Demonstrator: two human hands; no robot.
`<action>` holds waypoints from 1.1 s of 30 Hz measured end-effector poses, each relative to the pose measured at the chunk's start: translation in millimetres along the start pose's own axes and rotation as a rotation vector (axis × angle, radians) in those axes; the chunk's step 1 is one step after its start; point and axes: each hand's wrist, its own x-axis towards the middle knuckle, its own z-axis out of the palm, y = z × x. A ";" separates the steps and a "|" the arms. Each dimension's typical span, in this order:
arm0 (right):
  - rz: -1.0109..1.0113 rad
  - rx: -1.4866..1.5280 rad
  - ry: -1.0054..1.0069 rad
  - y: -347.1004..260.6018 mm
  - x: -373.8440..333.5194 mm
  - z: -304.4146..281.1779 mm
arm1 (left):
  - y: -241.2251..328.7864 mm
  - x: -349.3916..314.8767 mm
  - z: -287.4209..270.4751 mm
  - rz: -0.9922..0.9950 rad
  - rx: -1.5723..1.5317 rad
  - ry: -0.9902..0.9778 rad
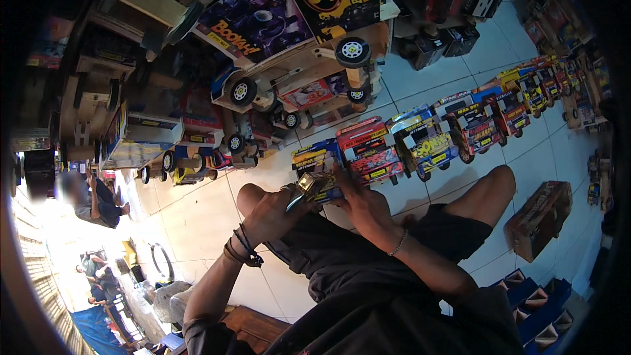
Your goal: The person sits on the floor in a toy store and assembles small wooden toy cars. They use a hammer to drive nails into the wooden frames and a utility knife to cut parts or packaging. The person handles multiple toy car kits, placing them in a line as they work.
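Note:
Between my bent knees stands a blue and yellow wooden toy truck (317,156), the nearest of a row. My left hand (271,213) is wrapped round a shiny silver and brass-coloured metal tool (309,187) that looks like a staple gun. Its brass-coloured end lies against the near end of the truck, and its exact contact is hidden. My right hand (365,209) grips the truck's right side, index finger stretched along it and thumb below. Just right of that truck stands a red toy truck (369,151).
More toy trucks (422,141) run off to the far right. Larger wooden trucks with printed panels (259,16) are stacked ahead. A brown box (539,220) stands right of my knee, blue wooden parts (542,309) at lower right. Another person (98,200) sits at the left.

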 end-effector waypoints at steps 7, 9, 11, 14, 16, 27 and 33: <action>0.019 -0.037 0.015 0.9 0.9 1.3 | 9.9 15.2 -9.7 -0.075 0.104 -0.194; 0.009 -0.059 0.017 0.8 1.1 0.5 | 10.4 17.3 -9.3 -0.109 0.098 -0.199; 0.019 -0.073 0.005 0.2 1.3 -0.9 | 10.4 18.8 -6.6 -0.107 0.107 -0.161; 0.039 -0.081 -0.008 -0.7 2.3 -2.6 | 9.9 20.4 -3.5 -0.115 0.155 -0.163; 0.049 -0.067 -0.006 -0.8 3.2 -2.9 | 10.1 20.5 -2.8 -0.129 0.132 -0.176; 0.046 -0.063 0.028 2.3 2.9 2.1 | 16.5 22.8 -2.8 -0.156 0.220 -0.238; 0.057 -0.037 0.008 1.7 5.6 0.9 | 20.8 24.5 2.8 -0.155 0.201 -0.172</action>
